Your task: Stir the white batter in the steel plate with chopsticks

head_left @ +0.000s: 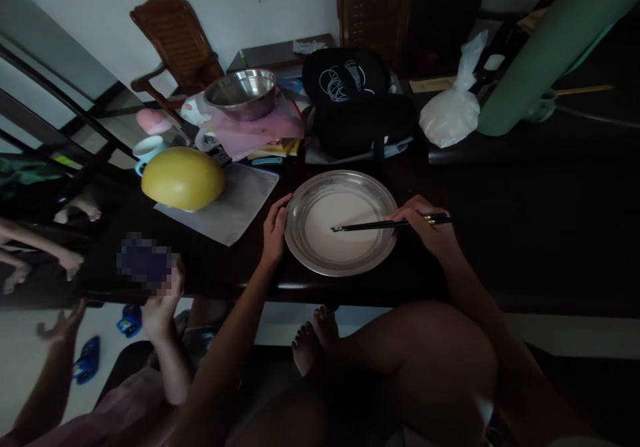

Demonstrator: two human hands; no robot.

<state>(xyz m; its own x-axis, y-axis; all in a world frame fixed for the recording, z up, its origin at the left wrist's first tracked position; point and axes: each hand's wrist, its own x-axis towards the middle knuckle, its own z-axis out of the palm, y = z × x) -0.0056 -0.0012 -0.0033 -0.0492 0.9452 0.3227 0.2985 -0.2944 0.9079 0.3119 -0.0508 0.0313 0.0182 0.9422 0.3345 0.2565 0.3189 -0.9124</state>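
Observation:
A wide, shallow metal basin [298,250] stands on the dark table in front of me, with a whitish liquid [337,250] in it. My left hand [275,230] grips the basin's left rim, thumb and fingers against its edge. In my right hand [425,224], over the right rim, is a pair of black chopsticks [367,225]. Their tips reach into the liquid near the middle, with a little white stuff on them.
Left of the basin, a yellow pomelo-like fruit [183,178] rests on a pale mat [235,217]. Behind are a steel bowl [243,94], black cases [360,124], a bag of white powder [450,117] and a green cylinder [545,60]. Another person's hand [163,307] holds a blurred-out object at left.

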